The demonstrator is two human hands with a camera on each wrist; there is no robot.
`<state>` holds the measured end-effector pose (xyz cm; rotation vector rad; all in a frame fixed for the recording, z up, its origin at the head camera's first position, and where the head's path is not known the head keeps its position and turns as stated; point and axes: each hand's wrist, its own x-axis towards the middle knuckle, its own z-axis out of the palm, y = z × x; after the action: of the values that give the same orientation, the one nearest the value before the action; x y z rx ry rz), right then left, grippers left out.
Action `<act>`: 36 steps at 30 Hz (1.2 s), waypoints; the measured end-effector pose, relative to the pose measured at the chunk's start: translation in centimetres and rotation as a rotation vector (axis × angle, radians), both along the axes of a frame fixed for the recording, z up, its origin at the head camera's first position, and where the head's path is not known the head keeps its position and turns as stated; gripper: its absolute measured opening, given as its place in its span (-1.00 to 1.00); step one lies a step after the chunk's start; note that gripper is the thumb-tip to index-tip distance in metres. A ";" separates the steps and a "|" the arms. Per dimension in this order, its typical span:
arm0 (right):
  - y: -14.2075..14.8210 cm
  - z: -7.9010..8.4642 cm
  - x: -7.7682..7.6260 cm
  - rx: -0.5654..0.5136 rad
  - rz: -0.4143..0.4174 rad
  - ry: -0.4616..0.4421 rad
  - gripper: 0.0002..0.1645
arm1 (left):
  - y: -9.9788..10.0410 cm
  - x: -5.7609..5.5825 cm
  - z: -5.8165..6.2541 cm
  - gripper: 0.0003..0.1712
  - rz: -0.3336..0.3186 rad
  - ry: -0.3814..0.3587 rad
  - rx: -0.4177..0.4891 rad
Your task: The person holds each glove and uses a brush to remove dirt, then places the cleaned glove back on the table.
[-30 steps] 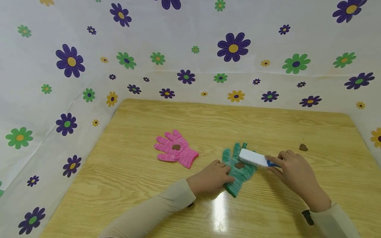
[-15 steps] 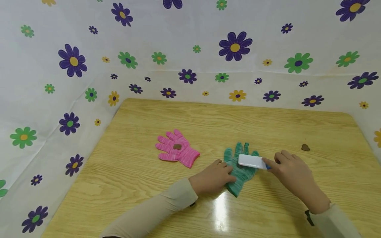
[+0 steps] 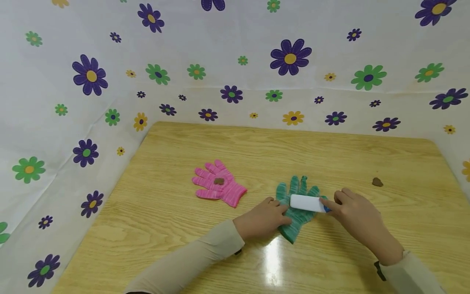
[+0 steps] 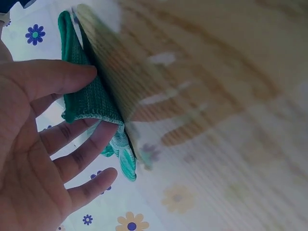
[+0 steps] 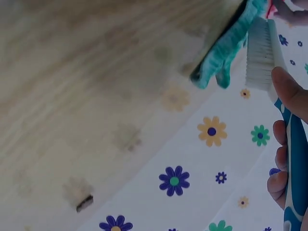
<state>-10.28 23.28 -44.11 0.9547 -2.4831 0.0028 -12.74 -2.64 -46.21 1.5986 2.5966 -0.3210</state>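
Note:
A green knit glove (image 3: 292, 228) lies palm area up on the table, its cuff toward the person. My left hand (image 3: 261, 219) rests on its left side; in the left wrist view the thumb and fingertips touch the glove (image 4: 89, 98), the fingers loosely extended. My right hand (image 3: 361, 218) grips the blue handle of a white scrub brush (image 3: 306, 203), index finger reaching along it. The brush head lies over the glove's palm and hides the brown patch there. In the right wrist view, the white bristles (image 5: 260, 57) face the glove.
A pink knit glove (image 3: 231, 192) with a brown patch (image 3: 219, 181) lies to the left. A small brown lump (image 3: 377, 182) sits on the wooden table (image 3: 165, 228) at the right. Flower-printed white cloth (image 3: 205, 45) hangs around the table's back and sides.
The brush moved down from near the glove's fingers onto its palm, covering the brown patch, and the right hand shifted slightly left with it. The left hand stayed on the glove.

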 end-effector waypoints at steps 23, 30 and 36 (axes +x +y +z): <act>-0.1 1.2 0.3 0.044 -0.039 -0.011 -0.49 | 0.4 0.0 0.2 -0.71 -0.012 0.000 0.003; 0.8 1.9 0.1 -0.031 -0.125 0.000 -0.49 | 0.4 0.0 0.2 -0.72 -0.019 0.011 0.000; -0.3 2.1 0.4 0.002 -0.033 -0.003 -0.47 | 0.3 0.0 0.0 -0.70 -0.003 -0.006 -0.017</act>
<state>-9.92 23.02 -42.00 0.9150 -2.5020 -0.0091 -12.77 -2.31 -46.21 1.5959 2.5801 -0.3362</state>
